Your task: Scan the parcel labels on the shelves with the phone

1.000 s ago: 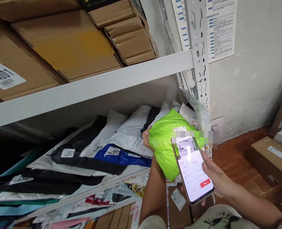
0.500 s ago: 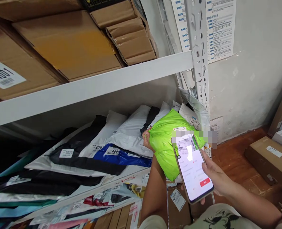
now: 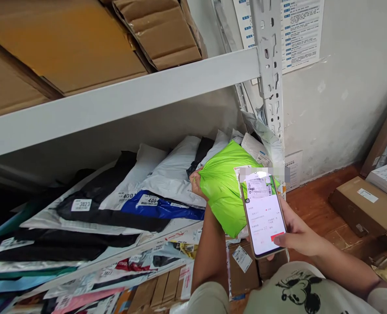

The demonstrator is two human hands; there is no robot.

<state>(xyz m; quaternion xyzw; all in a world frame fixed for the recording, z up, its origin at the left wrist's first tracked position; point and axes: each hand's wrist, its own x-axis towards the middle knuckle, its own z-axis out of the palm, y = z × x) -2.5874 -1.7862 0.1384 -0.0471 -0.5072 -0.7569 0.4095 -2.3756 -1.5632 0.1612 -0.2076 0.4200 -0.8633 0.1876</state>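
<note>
From my seat I have the head view: the left hand is clamped on a gathered corner of a bright green bag, fingers closed on the plastic. The bag is at the right end of the lower shelf row, in front of other parcels; I cannot tell how much of its weight the shelf takes. The right hand grips a phone, its thumb bent across the screen, over part of a red button. Screen's top part shows a label with a barcode; small text below, too fine for me to read. Phone overlaps the bag from my angle; whether they touch, I cannot tell. Left of the bag: a white bag, a blue bag tagged 400-something, and a black bag with sticker 3023, all slanting over one another. Overhead, a white shelf beam runs up to a slotted post, with cardboard boxes sitting above it. Printed sheets hang on the wall behind the post. To the right, a brown carton lies on the reddish floor.
</note>
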